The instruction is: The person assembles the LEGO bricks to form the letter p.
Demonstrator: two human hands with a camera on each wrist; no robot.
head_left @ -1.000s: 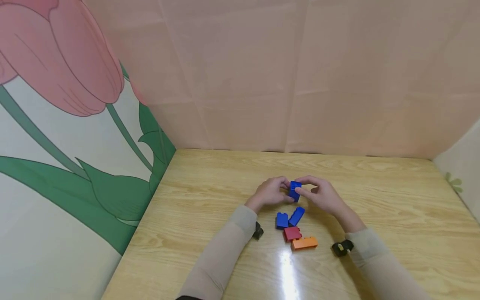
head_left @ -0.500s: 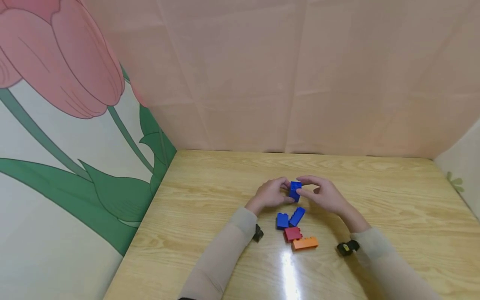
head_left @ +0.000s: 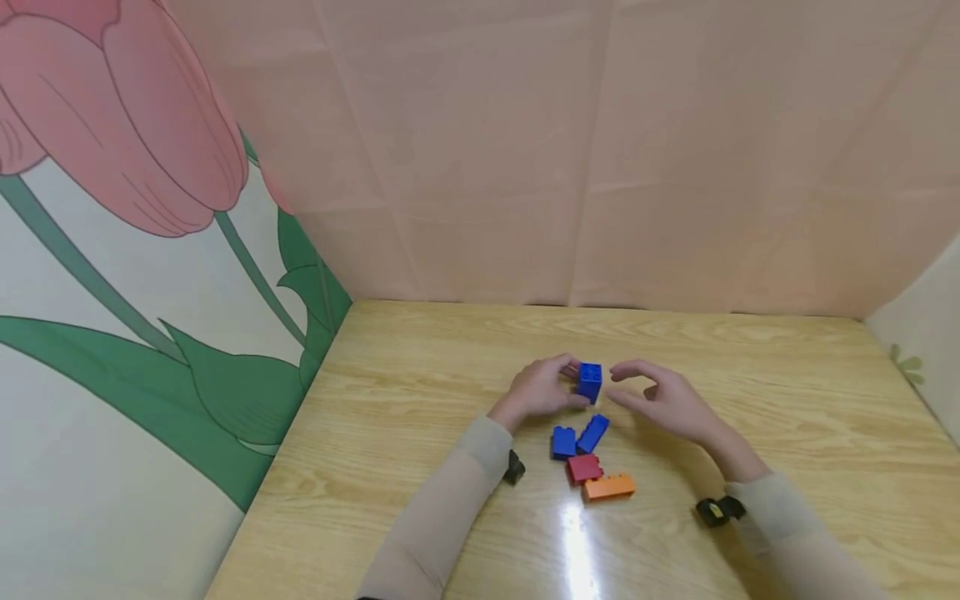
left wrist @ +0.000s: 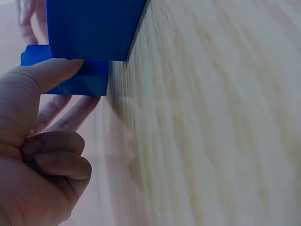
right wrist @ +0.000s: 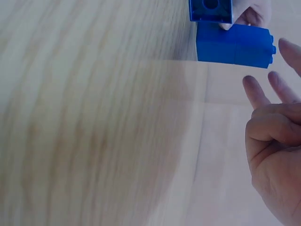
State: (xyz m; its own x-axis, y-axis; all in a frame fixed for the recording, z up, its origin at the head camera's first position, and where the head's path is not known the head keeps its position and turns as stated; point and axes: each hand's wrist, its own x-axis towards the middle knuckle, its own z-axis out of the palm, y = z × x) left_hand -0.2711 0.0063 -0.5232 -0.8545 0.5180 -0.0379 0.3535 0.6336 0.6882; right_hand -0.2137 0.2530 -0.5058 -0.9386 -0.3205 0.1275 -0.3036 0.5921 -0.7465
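Two blue toy bricks, joined as an upright stack [head_left: 589, 382], stand on the table with studs on top. A seam across the stack [right wrist: 235, 45] shows in the right wrist view. My left hand [head_left: 542, 387] holds its lower part between thumb and fingers. To the right of it, my right hand [head_left: 670, 406] is apart from the stack, fingers loosely bent and nothing between them. Closer to me lie a blue brick [head_left: 564, 443] and a narrower blue brick [head_left: 593, 433]. A large blue brick [left wrist: 94, 28] partly covers the stack in the left wrist view.
In front of the blue bricks lie a red brick [head_left: 584, 469] and a long orange brick [head_left: 610, 487], close together. The wooden table [head_left: 420, 358] meets a pink cloth backdrop [head_left: 480, 208] at the back. A flower-printed panel [head_left: 225, 367] stands along the left.
My right hand has let go of the stack's top and moved right, its fingers now apart from it. The left hand and the loose bricks stay where they were.
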